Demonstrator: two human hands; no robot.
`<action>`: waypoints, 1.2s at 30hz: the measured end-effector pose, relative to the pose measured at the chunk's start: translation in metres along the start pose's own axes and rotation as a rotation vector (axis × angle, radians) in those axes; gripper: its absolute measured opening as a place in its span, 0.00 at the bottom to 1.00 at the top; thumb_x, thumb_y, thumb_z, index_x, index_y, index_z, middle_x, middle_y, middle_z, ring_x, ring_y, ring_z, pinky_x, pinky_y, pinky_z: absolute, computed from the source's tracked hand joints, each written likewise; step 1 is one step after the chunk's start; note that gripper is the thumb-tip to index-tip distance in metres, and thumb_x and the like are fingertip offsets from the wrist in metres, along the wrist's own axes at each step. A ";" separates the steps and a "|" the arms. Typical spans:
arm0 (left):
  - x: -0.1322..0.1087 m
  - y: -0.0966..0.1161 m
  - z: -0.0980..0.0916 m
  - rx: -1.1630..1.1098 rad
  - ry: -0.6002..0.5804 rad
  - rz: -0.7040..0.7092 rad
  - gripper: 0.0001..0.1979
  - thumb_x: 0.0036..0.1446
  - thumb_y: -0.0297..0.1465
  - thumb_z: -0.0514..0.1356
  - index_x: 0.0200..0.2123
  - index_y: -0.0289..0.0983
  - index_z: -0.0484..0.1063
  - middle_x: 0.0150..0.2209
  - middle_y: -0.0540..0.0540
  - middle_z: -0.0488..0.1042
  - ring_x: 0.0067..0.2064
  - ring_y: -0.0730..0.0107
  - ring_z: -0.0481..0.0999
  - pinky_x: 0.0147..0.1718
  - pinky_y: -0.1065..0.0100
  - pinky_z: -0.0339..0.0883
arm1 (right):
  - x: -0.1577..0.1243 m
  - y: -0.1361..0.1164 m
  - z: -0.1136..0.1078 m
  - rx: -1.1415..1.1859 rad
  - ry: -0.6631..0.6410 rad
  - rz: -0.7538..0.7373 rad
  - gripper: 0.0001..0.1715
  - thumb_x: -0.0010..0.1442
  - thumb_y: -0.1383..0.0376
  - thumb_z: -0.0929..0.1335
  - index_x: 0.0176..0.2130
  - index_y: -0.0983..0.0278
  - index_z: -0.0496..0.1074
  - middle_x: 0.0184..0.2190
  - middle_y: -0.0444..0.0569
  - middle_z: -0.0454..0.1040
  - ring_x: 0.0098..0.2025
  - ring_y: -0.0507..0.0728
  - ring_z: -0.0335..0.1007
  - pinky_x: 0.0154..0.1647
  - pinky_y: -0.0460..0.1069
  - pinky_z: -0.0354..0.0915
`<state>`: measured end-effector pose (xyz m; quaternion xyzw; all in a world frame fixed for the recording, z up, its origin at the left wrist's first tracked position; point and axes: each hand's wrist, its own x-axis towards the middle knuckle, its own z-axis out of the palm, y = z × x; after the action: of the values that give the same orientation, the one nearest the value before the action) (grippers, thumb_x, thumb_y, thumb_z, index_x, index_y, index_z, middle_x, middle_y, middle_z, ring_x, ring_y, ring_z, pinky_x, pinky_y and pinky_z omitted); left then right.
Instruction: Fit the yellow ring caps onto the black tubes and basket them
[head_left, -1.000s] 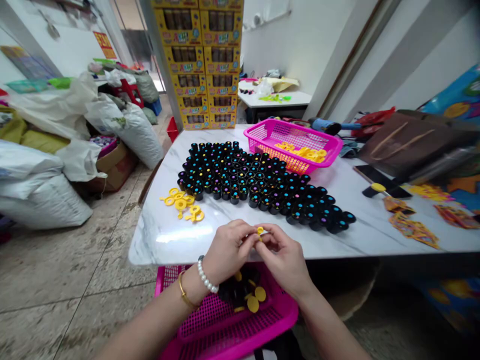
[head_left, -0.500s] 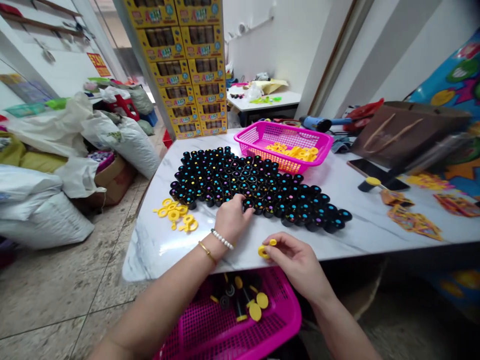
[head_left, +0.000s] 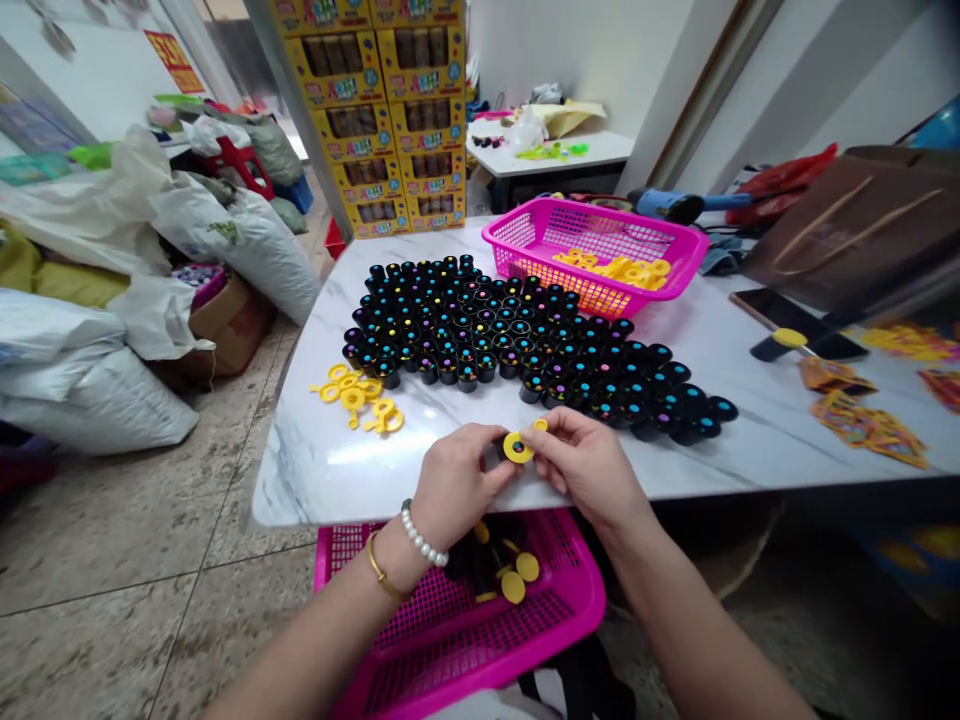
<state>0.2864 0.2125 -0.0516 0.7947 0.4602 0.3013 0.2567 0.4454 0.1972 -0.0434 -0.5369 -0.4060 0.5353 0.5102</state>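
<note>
My left hand is closed around a small black cylinder, mostly hidden by the fingers. Against its top lies a yellow plastic ring cap, through whose hole a blue dot shows. Pinching that cap by its side is my right hand, with the small round tab of the cap at its fingertips. Just beyond both hands, many black cylinders stand packed together, with coloured dots inside their tops. Several loose yellow caps lie on the table to the left.
A pink basket with yellow caps stands at the table's back. Below the front edge, another pink basket holds black cylinders with yellow lids. Stacked yellow boxes rise behind. A phone and paper bag lie right.
My left hand has taken a black cylinder from the group and drawn it nearer. My right hand has brought the yellow cap up against its top. The view has shifted slightly.
</note>
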 end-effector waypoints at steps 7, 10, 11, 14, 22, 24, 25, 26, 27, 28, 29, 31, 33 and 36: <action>0.000 -0.002 -0.006 0.070 -0.027 0.029 0.11 0.55 0.33 0.62 0.43 0.40 0.75 0.32 0.48 0.72 0.32 0.70 0.71 0.32 0.70 0.64 | 0.007 0.003 0.004 -0.058 0.025 0.008 0.18 0.48 0.56 0.75 0.25 0.63 0.66 0.14 0.41 0.71 0.14 0.49 0.65 0.14 0.42 0.61; 0.001 -0.001 -0.006 0.075 -0.044 0.034 0.11 0.56 0.34 0.62 0.43 0.40 0.74 0.31 0.48 0.73 0.33 0.69 0.71 0.33 0.70 0.63 | 0.006 0.002 0.004 -0.026 0.029 0.034 0.17 0.48 0.57 0.75 0.25 0.64 0.67 0.14 0.41 0.72 0.14 0.49 0.66 0.16 0.42 0.64; 0.002 -0.001 -0.006 0.077 -0.047 0.034 0.11 0.56 0.34 0.61 0.43 0.40 0.74 0.31 0.49 0.73 0.33 0.69 0.71 0.33 0.70 0.63 | 0.006 0.002 0.004 -0.015 0.029 0.039 0.17 0.48 0.57 0.75 0.25 0.64 0.67 0.14 0.41 0.71 0.14 0.49 0.65 0.16 0.42 0.63; 0.003 -0.001 -0.007 0.091 -0.064 0.039 0.11 0.56 0.35 0.61 0.42 0.40 0.74 0.31 0.49 0.74 0.32 0.68 0.72 0.34 0.69 0.64 | 0.007 0.001 0.004 0.004 0.027 0.025 0.17 0.48 0.57 0.75 0.24 0.64 0.67 0.12 0.39 0.68 0.12 0.46 0.59 0.12 0.40 0.55; 0.001 0.003 -0.010 0.133 -0.141 -0.015 0.12 0.57 0.35 0.60 0.44 0.40 0.73 0.27 0.49 0.76 0.28 0.68 0.73 0.30 0.69 0.62 | 0.008 0.002 0.003 -0.010 0.042 0.049 0.18 0.48 0.56 0.74 0.23 0.64 0.66 0.10 0.39 0.65 0.10 0.45 0.51 0.09 0.40 0.45; 0.001 0.004 -0.011 0.147 -0.156 -0.032 0.12 0.58 0.36 0.60 0.45 0.41 0.72 0.26 0.50 0.75 0.27 0.68 0.73 0.28 0.69 0.61 | 0.008 0.001 0.003 0.007 0.026 0.044 0.18 0.48 0.56 0.74 0.23 0.64 0.66 0.11 0.40 0.67 0.11 0.46 0.55 0.09 0.40 0.49; 0.001 0.004 -0.011 0.157 -0.157 -0.032 0.12 0.58 0.36 0.60 0.45 0.41 0.72 0.25 0.50 0.75 0.27 0.68 0.73 0.28 0.69 0.61 | 0.008 0.000 0.003 0.019 0.021 0.045 0.18 0.48 0.56 0.74 0.23 0.64 0.66 0.11 0.40 0.67 0.11 0.46 0.56 0.10 0.40 0.50; 0.001 0.004 -0.011 0.169 -0.157 -0.029 0.12 0.58 0.36 0.59 0.45 0.41 0.72 0.26 0.50 0.75 0.27 0.68 0.73 0.28 0.69 0.61 | 0.008 0.000 0.003 0.032 0.020 0.049 0.18 0.47 0.57 0.75 0.22 0.64 0.66 0.11 0.40 0.67 0.11 0.46 0.56 0.10 0.40 0.50; 0.001 0.004 -0.011 0.182 -0.156 -0.023 0.12 0.58 0.37 0.59 0.44 0.41 0.72 0.26 0.50 0.75 0.27 0.68 0.73 0.28 0.69 0.60 | 0.008 -0.001 0.003 0.042 0.019 0.055 0.18 0.47 0.57 0.75 0.22 0.64 0.66 0.11 0.40 0.67 0.11 0.46 0.55 0.09 0.40 0.49; 0.001 0.004 -0.012 0.195 -0.152 -0.019 0.12 0.58 0.37 0.59 0.44 0.41 0.72 0.26 0.49 0.75 0.27 0.67 0.73 0.28 0.69 0.60 | 0.008 -0.002 0.002 0.049 0.018 0.063 0.19 0.46 0.58 0.75 0.21 0.64 0.66 0.12 0.40 0.66 0.11 0.45 0.54 0.09 0.40 0.47; 0.002 0.004 -0.012 0.210 -0.149 -0.014 0.11 0.58 0.38 0.59 0.43 0.42 0.73 0.26 0.49 0.75 0.27 0.67 0.72 0.28 0.69 0.60 | 0.008 -0.003 0.002 0.051 0.019 0.071 0.19 0.46 0.58 0.75 0.21 0.64 0.66 0.12 0.40 0.66 0.10 0.45 0.53 0.08 0.40 0.46; 0.002 0.005 -0.012 0.241 -0.140 -0.002 0.11 0.58 0.38 0.59 0.43 0.42 0.73 0.27 0.49 0.75 0.28 0.66 0.72 0.28 0.68 0.60 | 0.007 -0.004 0.003 0.029 0.030 0.080 0.19 0.47 0.57 0.75 0.21 0.64 0.66 0.11 0.39 0.65 0.10 0.44 0.50 0.08 0.39 0.43; 0.002 0.005 -0.012 0.265 -0.128 0.012 0.11 0.57 0.37 0.60 0.42 0.42 0.73 0.26 0.49 0.74 0.30 0.65 0.72 0.30 0.67 0.61 | 0.007 -0.003 0.004 -0.012 0.047 0.072 0.19 0.48 0.57 0.75 0.22 0.64 0.66 0.10 0.38 0.64 0.09 0.44 0.49 0.08 0.39 0.43; 0.003 0.005 -0.012 0.275 -0.121 0.028 0.10 0.56 0.37 0.61 0.41 0.41 0.73 0.25 0.48 0.73 0.33 0.63 0.72 0.32 0.66 0.61 | 0.006 0.001 0.005 -0.038 0.064 0.056 0.18 0.49 0.56 0.74 0.23 0.65 0.67 0.09 0.38 0.64 0.09 0.43 0.49 0.08 0.38 0.44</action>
<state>0.2817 0.2148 -0.0395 0.8453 0.4698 0.1905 0.1687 0.4408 0.2038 -0.0446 -0.5744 -0.3843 0.5243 0.4976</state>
